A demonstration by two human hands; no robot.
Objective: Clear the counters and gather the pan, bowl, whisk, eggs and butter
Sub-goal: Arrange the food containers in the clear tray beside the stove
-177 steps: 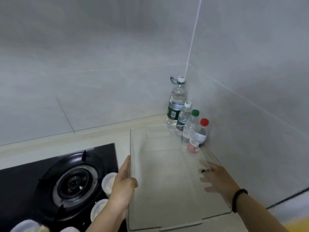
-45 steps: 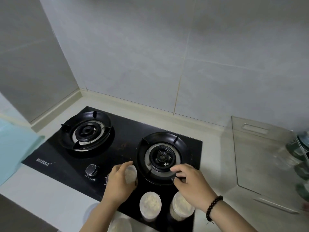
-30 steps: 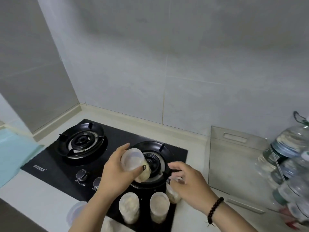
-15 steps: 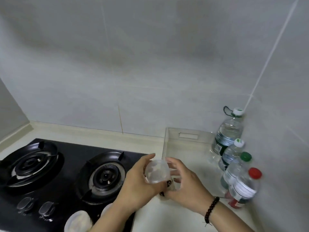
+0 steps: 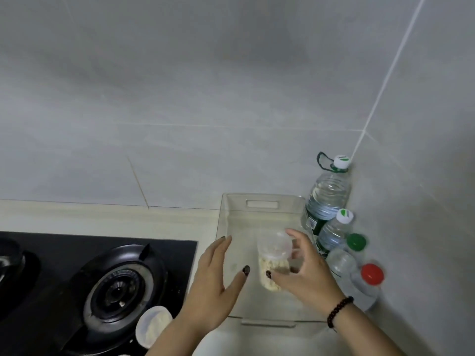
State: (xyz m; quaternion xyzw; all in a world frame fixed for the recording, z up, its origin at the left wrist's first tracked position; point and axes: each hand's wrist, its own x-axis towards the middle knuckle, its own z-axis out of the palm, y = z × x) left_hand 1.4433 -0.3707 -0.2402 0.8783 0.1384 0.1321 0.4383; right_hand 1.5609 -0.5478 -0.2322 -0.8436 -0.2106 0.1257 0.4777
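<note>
Head: right hand (image 5: 305,276) holds jar (image 5: 273,263) over tray (image 5: 223,217).

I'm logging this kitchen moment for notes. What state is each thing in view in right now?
Clear plastic jar with pale contents: lidded, upright inside the tray.
Clear rectangular plastic tray: on the counter, holding the one jar.
Right hand: fingers curled around the jar.
Left hand: open, apart from the jar.
Four clear water bottles: capped, upright.
Black gas burner: unlit.
White-lidded jar on the stove: closed.
</note>
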